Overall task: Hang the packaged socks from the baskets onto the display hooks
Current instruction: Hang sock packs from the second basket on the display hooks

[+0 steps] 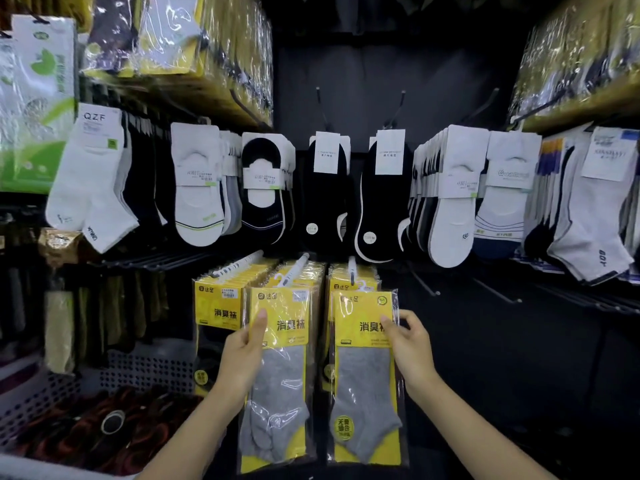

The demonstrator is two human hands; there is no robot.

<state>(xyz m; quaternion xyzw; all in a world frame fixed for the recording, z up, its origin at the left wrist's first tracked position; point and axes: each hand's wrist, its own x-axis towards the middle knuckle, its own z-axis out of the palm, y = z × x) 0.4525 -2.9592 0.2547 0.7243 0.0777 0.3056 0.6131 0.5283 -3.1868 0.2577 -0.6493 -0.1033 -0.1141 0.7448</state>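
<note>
— Where were the socks?
— The left hand [242, 351] gripped the left sock pack [280, 375] by its edge and the right hand [410, 344] pinched the right sock pack [363, 375], both at the near tips of the hooks [298, 265].
— Next?
— Likely seating both hangers, then the basket [145, 368], near left.

We stand before a dark back panel [363, 74], near black at its centre, set in a dim alcove. A brownish shelf edge [194, 102] slants along the upper left, and another shelf edge [571, 116] along the upper right. Light glints off the glossy film above both, and the lower panel [519, 375] lies in deep shadow.
</note>
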